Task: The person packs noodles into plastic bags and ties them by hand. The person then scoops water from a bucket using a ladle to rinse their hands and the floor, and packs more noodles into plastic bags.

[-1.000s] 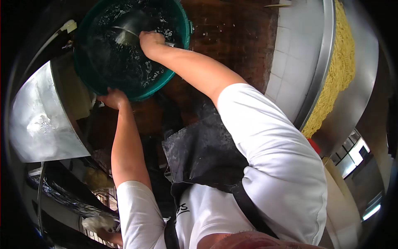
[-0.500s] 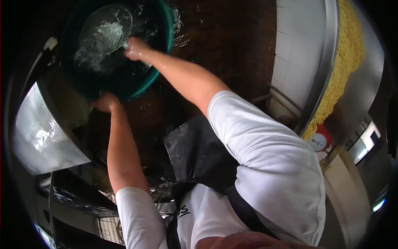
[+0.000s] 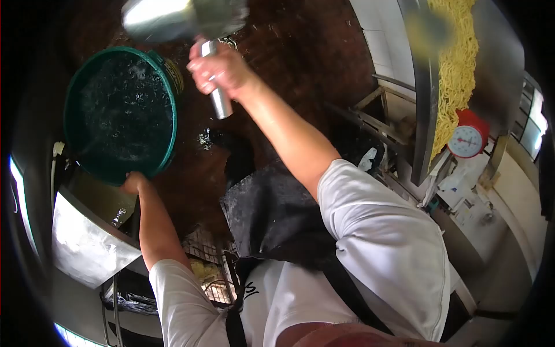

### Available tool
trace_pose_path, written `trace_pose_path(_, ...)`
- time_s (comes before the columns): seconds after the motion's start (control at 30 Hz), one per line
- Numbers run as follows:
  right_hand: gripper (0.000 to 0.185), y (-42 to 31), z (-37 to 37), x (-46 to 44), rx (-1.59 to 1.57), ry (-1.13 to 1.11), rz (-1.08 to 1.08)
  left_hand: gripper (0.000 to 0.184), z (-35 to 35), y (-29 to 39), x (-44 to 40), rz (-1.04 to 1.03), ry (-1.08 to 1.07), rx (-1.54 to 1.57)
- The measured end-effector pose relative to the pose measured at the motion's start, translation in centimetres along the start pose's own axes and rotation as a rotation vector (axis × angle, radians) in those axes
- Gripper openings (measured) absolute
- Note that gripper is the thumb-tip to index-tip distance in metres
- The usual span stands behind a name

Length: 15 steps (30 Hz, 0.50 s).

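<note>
My right hand (image 3: 222, 70) is wrapped round the metal handle of a large scoop (image 3: 167, 20). The scoop is raised beside and above the green tub, at the top edge of the view, and blurred by motion; what it holds cannot be made out. Dark, rippling water fills the green tub (image 3: 175, 124). At the tub's near rim, my left hand (image 3: 134, 182) grips the edge, with its fingers partly hidden.
Yellow noodles (image 3: 457, 75) lie in a metal tray on the right, near a red dial scale (image 3: 467, 137). A metal basin (image 3: 87, 240) stands at lower left. The brick floor (image 3: 300, 63) is wet.
My right hand has lifted the scoop out of the water and moved it right, clear of the tub. The tub appears lower in view, with my left hand still at its rim.
</note>
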State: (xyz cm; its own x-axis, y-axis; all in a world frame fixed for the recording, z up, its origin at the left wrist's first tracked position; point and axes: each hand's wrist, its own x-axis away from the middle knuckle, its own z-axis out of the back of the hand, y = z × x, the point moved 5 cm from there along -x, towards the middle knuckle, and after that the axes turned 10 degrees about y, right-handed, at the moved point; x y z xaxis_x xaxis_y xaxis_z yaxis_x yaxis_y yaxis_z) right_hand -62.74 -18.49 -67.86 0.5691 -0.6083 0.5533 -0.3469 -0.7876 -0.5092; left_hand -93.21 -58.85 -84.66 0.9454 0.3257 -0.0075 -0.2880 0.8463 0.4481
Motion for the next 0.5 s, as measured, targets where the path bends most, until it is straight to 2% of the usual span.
trace_pose_path(0.03, 0.014, -1.8, 2.2, 0.1, -0.023, 0.012, 0.014, 0.042, 0.1, 0.0, 0.1, 0.046, 0.028, -0.054)
trace_pose_path(0.07, 0.015, -3.3, 4.5, 0.0, -0.082, 0.009, 0.033, 0.041, 0.3, 0.2, 0.4, 0.058, 0.004, 0.196)
trace_pose_path(0.17, 0.020, -7.8, 11.0, -0.7, -0.231, 0.023, 0.078, 0.047, 4.6, 6.5, 6.1, 0.121, 0.005, 0.084)
trace_pose_path(0.23, 0.015, -10.8, 13.7, -1.6, -0.293, -0.144, 0.224, 0.051, 2.4, 2.2, 4.0, 0.248, 0.031, 0.204)
trace_pose_path(0.27, 0.016, -12.4, 14.3, -2.0, -0.363, -0.247, 0.231, 0.053, -0.6, -1.9, 1.2, 0.437, 0.074, 0.540)
trace_pose_path(0.3, 0.017, -13.5, 14.2, -2.1, -0.431, -0.346, 0.235, 0.055, -3.2, -5.5, -0.9, 0.716, 0.143, 1.045)
trace_pose_path(0.33, 0.017, -13.4, 13.5, -2.0, -0.425, -0.352, 0.193, 0.058, -3.4, -6.0, -0.8, 0.851, 0.192, 1.261)
trace_pose_path(0.4, 0.017, -13.1, 11.7, -2.2, -0.404, -0.380, 0.103, 0.057, -3.2, -6.3, 0.5, 0.715, 0.227, 0.887)
trace_pose_path(0.43, 0.019, -11.8, 10.9, -2.4, -0.350, -0.355, -0.029, 0.056, -2.9, -6.1, 1.2, 0.654, 0.237, 0.732)
trace_pose_path(0.5, 0.020, -8.8, 7.9, -0.5, -0.079, -0.175, -0.117, 0.052, -2.5, -5.5, 1.5, 0.539, 0.205, 0.560)
